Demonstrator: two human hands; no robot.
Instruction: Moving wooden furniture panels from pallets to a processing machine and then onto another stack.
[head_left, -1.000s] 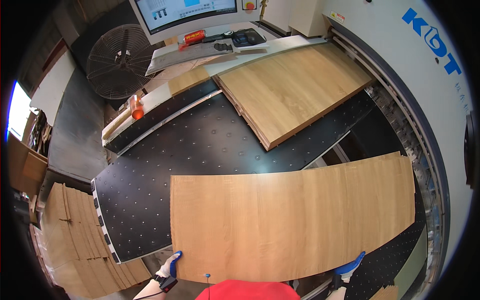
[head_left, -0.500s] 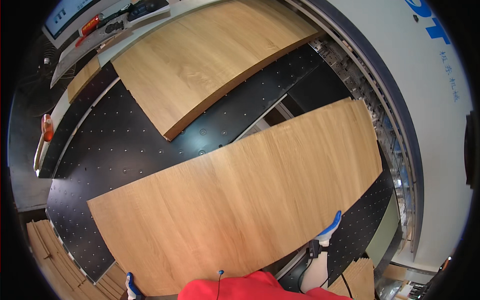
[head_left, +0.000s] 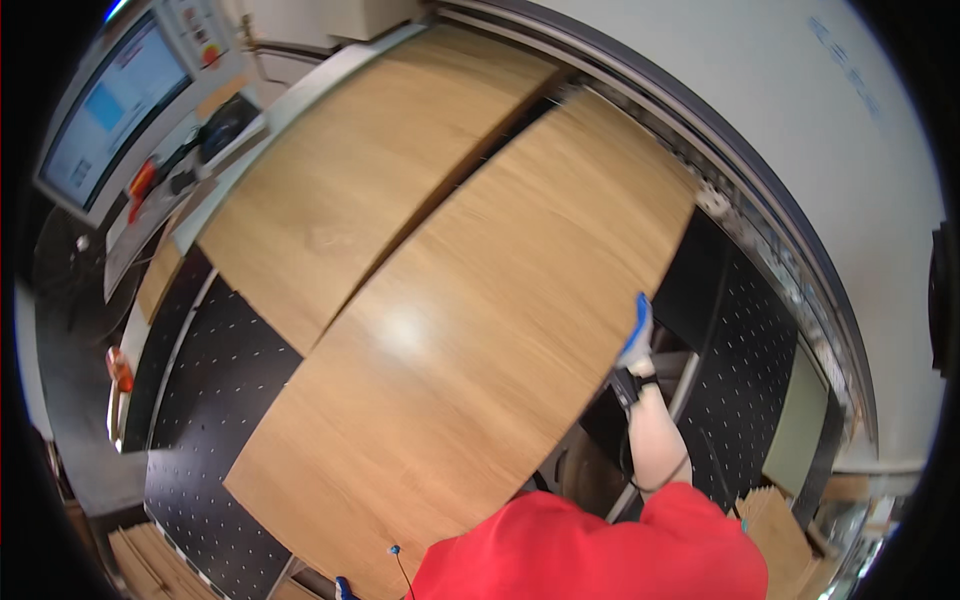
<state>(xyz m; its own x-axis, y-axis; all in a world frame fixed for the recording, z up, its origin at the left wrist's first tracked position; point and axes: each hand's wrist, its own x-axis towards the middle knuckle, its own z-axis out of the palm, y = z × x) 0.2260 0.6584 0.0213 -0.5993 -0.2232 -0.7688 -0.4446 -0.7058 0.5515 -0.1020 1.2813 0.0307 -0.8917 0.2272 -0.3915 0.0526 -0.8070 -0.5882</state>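
A large wood-grain panel (head_left: 470,330) lies across the middle of the view, slanting from lower left to upper right. On its right edge is my right hand (head_left: 635,335), in a white glove with blue coating, gripping the panel with the thumb side on top and the other fingers hidden below. At the panel's lower-left edge only a blue gloved bit of my left hand (head_left: 344,588) shows, closed on the rim. A second wood-grain panel (head_left: 340,170) rests on the black machine table (head_left: 225,370) beyond, close alongside the first, with a narrow dark gap at the far end.
At the upper left stand a monitor (head_left: 115,110) and a shelf with an orange-red object (head_left: 143,180). A long pale machine housing (head_left: 760,90) borders the right, with a metal rail along it. Stacked brown boards (head_left: 150,560) sit at the lower left, more boards (head_left: 775,535) at the lower right.
The held panel has moved away from me and turned counterclockwise, closing most of its gap to the far panel. My right hand has moved forward with it. The view has shifted too.
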